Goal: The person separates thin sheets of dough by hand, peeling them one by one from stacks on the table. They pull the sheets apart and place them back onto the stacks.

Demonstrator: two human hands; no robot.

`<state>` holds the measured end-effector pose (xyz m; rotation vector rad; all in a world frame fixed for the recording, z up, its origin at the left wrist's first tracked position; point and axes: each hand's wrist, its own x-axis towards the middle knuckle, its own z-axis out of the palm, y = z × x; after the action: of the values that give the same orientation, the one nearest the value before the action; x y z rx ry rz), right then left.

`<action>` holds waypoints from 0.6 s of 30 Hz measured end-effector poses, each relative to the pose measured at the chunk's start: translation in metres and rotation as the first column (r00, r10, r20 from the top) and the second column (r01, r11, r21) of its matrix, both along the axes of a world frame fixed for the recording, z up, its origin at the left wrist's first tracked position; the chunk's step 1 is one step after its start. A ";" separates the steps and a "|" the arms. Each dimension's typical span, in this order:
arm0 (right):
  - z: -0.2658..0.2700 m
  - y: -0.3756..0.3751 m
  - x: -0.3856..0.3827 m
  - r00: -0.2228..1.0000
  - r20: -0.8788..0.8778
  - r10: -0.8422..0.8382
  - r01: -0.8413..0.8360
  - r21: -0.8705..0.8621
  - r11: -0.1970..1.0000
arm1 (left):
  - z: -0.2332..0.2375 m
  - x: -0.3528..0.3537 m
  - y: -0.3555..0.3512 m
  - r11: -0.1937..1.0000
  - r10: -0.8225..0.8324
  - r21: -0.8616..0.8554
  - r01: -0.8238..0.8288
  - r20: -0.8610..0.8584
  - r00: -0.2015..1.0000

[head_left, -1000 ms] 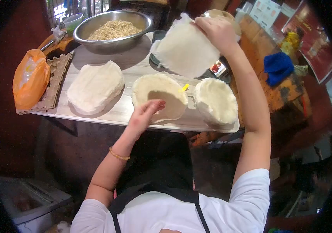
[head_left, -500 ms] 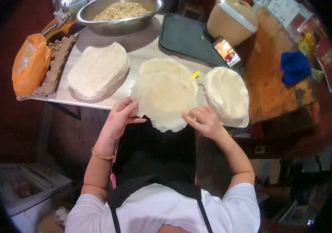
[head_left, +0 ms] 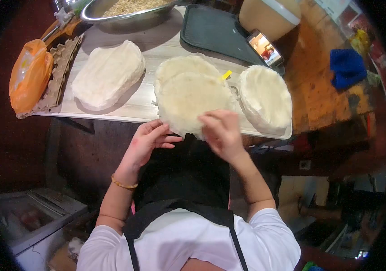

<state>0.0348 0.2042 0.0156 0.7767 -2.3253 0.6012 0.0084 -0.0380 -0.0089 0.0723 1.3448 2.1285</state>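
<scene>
In the middle of the near table edge lies a thin, round, off-white dough wrapper [head_left: 195, 92], partly overlapping another round sheet behind it. My left hand [head_left: 150, 139] has its thumb and forefinger on the wrapper's near-left rim, its other fingers loosely curled below. Over the near-right part of the wrapper is my right hand [head_left: 222, 133], fingers bent and blurred; whether they grip the sheet is not clear. A thick stack of wrappers [head_left: 108, 74] sits to the left, and another stack of wrappers [head_left: 265, 97] to the right. A yellow strip [head_left: 226, 74] shows beside the middle sheets.
Behind are a metal bowl [head_left: 132, 20] of pale shreds and a dark tray [head_left: 213, 34]. A phone [head_left: 264, 47] leans against a tan container [head_left: 269, 18]. An orange bag [head_left: 30, 74] and egg carton [head_left: 63, 67] lie left, a blue cloth [head_left: 347, 67] right.
My right hand has moved left and up over the wrapper. The wrapper's near edge now lies further back, less over the table edge. My left hand stays at the near-left rim.
</scene>
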 end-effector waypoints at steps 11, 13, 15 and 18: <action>-0.028 -0.056 -0.008 0.996 0.029 -0.082 0.084 -0.079 0.993 | -0.007 -0.010 -0.012 0.988 0.156 0.001 -0.157 -0.103 0.982; -0.023 -0.052 -0.004 0.997 0.050 0.067 -0.058 -0.158 0.986 | -0.001 -0.013 -0.017 0.983 0.128 0.127 -0.136 0.064 0.990; -0.018 -0.046 0.004 0.975 0.066 0.214 -0.192 -0.237 0.952 | 0.008 -0.010 -0.013 0.963 0.209 0.152 -0.222 0.098 0.973; -0.007 -0.035 0.016 0.847 0.209 0.488 -0.435 -0.254 0.864 | 0.013 -0.016 -0.018 0.938 0.221 0.197 -0.286 0.296 0.929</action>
<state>0.0511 0.1695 0.0082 1.2421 -2.2642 1.1985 -0.0071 -0.0563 0.0045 -0.3040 0.9796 2.4065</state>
